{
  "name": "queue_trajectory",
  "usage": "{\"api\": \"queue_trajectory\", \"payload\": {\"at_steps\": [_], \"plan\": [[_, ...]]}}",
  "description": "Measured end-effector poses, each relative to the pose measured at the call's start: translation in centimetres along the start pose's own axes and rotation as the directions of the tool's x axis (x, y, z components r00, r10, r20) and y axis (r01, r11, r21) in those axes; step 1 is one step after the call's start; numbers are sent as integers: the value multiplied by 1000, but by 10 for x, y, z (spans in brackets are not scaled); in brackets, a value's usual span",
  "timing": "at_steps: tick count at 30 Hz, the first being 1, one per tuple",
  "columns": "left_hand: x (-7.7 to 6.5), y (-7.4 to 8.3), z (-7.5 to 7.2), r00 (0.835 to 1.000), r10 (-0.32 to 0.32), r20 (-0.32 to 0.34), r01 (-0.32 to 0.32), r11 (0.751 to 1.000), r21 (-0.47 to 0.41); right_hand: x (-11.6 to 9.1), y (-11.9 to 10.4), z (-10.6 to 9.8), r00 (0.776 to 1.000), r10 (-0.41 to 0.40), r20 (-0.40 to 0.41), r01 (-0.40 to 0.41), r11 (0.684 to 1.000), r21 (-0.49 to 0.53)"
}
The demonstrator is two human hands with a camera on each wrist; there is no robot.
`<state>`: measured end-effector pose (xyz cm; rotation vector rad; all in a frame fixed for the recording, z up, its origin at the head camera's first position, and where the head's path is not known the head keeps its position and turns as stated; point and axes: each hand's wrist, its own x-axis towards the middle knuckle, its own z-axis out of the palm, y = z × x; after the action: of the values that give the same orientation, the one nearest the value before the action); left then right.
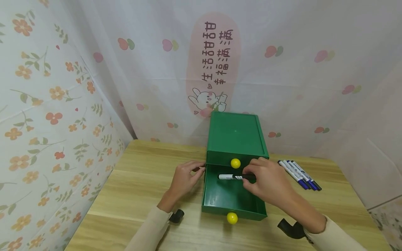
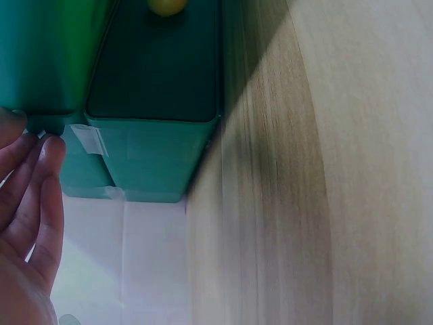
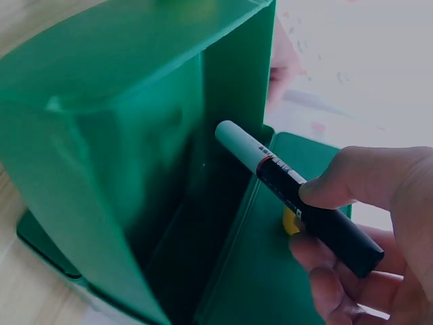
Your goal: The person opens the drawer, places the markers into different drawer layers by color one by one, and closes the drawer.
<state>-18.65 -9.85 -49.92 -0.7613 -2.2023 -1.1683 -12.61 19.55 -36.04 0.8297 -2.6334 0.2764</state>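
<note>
A green two-drawer box (image 1: 237, 134) stands at the back of the table, with its lower drawer (image 1: 220, 198) pulled out. My right hand (image 1: 270, 179) pinches a whiteboard marker (image 1: 226, 176) above this drawer, thumb on one side and fingers on the other. The marker has a white barrel end and a black part in my grip, seen closely as a marker (image 3: 291, 193) in the right wrist view. My left hand (image 1: 185, 179) is at the drawer's left side, its fairly straight fingers (image 2: 51, 159) touching near the edge.
Several markers (image 1: 299, 175) with blue or black caps lie side by side on the wooden table (image 1: 150, 174), right of the box. Yellow knobs mark the upper drawer (image 1: 235, 163) and lower drawer (image 1: 232, 218). A patterned curtain (image 1: 282, 87) hangs close behind the box.
</note>
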Motion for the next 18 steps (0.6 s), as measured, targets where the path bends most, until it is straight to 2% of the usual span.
{"api": "queue_trajectory", "payload": {"at_steps": [18], "plan": [[1, 1, -1, 1000, -6, 15, 6, 1000, 5, 20, -19, 9, 986, -73, 149, 83, 994, -65]]}}
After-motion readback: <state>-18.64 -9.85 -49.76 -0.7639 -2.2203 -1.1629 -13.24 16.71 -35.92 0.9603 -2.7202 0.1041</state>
